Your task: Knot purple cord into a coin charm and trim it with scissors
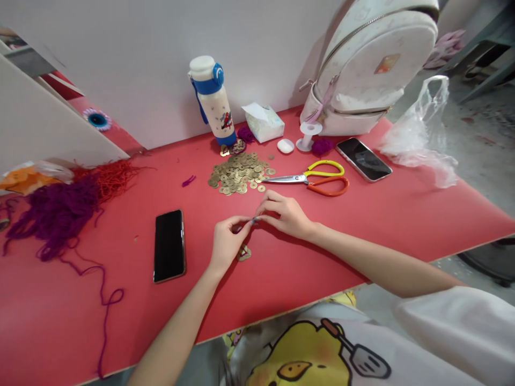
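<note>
My left hand and my right hand meet above the red table, thumb and fingertips pinched together. What they pinch is too small to make out; a bit of dark purple shows by the left fingers. Just below my left hand is a small cluster of brass-coloured coins with purple yarn through it, partly hidden by that hand. Beyond my fingertips lies a heap of holed brass coins. Scissors with one yellow and one orange handle lie to its right, their tips touching the coins.
A black phone and purple yarn lie left, beside red shreds. Along the back stand a bottle, tissue pack, white spool and white backpack. Another phone and a plastic bag are right.
</note>
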